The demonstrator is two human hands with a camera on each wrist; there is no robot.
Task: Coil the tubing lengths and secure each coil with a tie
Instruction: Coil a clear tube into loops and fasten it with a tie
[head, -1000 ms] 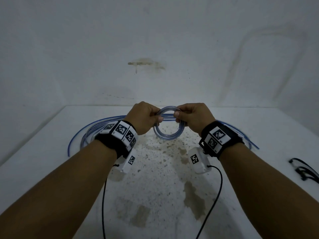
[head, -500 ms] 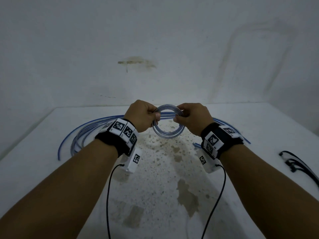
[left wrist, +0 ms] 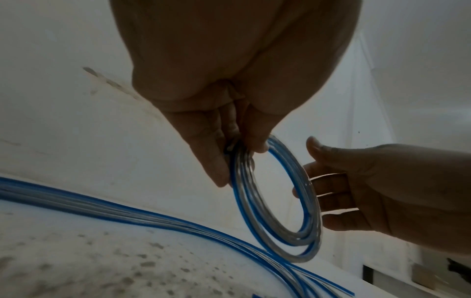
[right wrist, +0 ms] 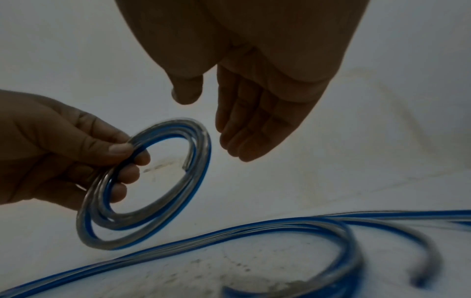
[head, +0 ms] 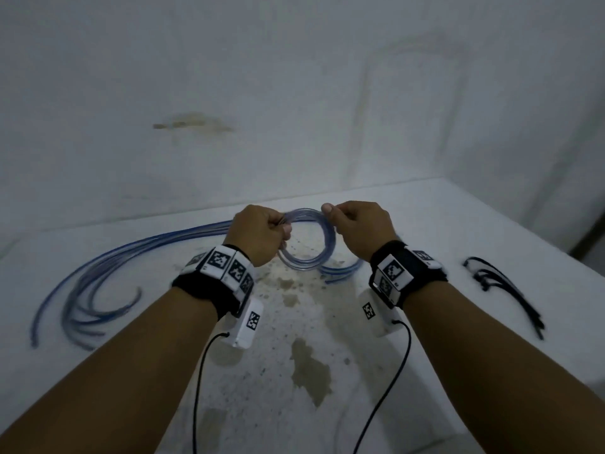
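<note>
A small coil of clear, blue-striped tubing hangs upright above the table, and my left hand grips its left side between thumb and curled fingers. The coil's cut end sticks into the ring. My right hand is just right of the coil; its fingers are relaxed, a little apart from the tubing, and hold nothing. Several loose tubing lengths lie on the table behind and to the left. Black ties lie at the right.
The white table is stained in the middle and meets a white wall behind. More tubing curves on the surface under the coil. Black cables hang from both wrist cameras.
My right hand has let go of the coil, its thumb and fingers now off the tubing. The left hand keeps its grip. The head view has swung left.
</note>
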